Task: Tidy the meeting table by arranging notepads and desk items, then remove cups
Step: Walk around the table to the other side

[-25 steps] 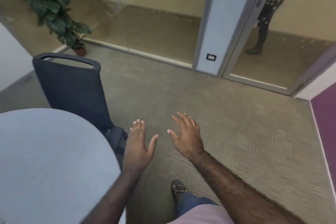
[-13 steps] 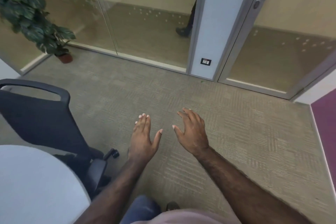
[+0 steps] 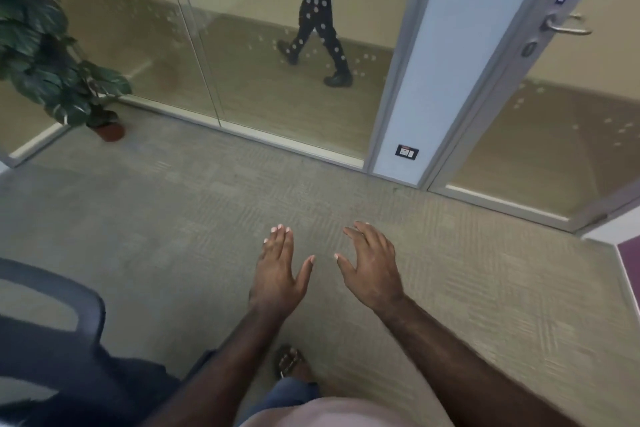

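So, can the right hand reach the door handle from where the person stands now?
Probably not. The right hand hangs open over the carpet, and the door handle is far ahead, up on the right. Nothing blocks the way; the person would need to step closer.

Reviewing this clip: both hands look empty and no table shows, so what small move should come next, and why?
Probably turn left, back toward the table. Both the left hand and right hand are open and hold nothing, over bare carpet facing the glass door. Only the chair shows at lower left; no notepads or cups are in view.
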{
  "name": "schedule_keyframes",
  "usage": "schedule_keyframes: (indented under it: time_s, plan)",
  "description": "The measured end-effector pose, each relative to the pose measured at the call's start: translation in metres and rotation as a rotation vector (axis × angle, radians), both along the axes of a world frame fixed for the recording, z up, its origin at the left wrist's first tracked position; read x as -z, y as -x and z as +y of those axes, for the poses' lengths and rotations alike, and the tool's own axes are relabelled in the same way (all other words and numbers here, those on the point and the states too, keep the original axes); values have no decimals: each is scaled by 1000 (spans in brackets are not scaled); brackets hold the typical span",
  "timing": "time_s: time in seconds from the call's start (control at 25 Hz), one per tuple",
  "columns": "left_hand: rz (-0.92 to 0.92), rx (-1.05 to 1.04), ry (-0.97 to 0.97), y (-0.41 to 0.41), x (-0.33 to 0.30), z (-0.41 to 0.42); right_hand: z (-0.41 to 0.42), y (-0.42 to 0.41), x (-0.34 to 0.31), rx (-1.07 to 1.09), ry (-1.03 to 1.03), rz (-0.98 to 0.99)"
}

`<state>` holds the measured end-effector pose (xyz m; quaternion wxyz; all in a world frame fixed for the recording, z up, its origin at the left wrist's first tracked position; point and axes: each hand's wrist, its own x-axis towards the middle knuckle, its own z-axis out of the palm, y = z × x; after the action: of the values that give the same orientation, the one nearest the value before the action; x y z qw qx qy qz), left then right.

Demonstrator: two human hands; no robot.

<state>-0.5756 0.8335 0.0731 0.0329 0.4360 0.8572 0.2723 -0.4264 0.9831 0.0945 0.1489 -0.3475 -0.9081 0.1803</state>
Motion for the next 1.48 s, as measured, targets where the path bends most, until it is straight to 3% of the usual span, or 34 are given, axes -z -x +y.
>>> schedule_keyframes:
  time_s: [0.36, 0.84, 1.16, 1.48]
  plan:
    - [56, -95, -13, 171, -5, 54, 67, 185, -9, -92, 11, 0]
    - [58, -470, 16, 420, 1, 84, 142, 506, -1, -512, 4, 12]
    - [75, -740, 7, 542, -3, 36, 101, 683, -6, -757, -12, 60]
    - [68, -930, -3, 702, 16, -86, -26, 875, 5, -928, -39, 19]
